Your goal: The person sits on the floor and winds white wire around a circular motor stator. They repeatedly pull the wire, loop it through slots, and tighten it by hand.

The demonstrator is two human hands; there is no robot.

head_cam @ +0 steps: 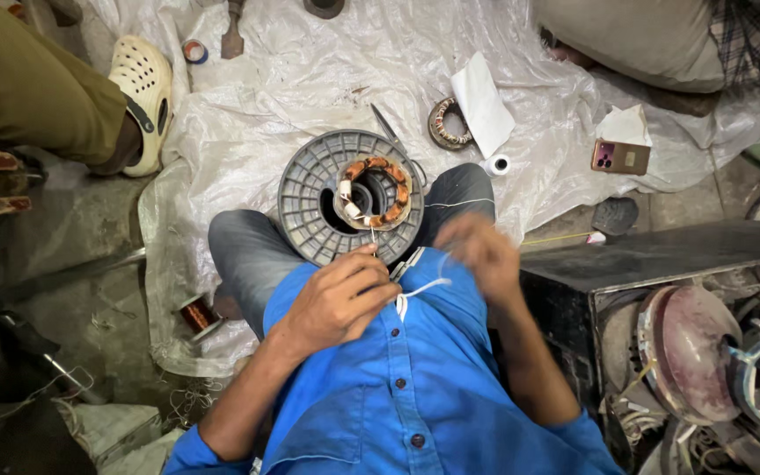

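Note:
A motor stator with copper windings [374, 191] rests on a round grey plastic spool [310, 207] in my lap. My left hand [338, 299] is closed just below the stator, pinching a thin needle-like tool or wire end that points up at the windings. My right hand [482, 249] is blurred by motion beside it, fingers curled around a white string [421, 288] that runs across my blue shirt toward the left hand. Small pliers [406, 262] lie between the two hands.
White plastic sheeting [327, 62] covers the floor ahead, with another stator ring [447, 123], a folded paper [482, 104], thread roll [497, 164], phone [619, 157] and tape [194, 51]. A copper wire spool [197, 315] lies left. A black metal box [653, 264] stands right. Other people sit nearby.

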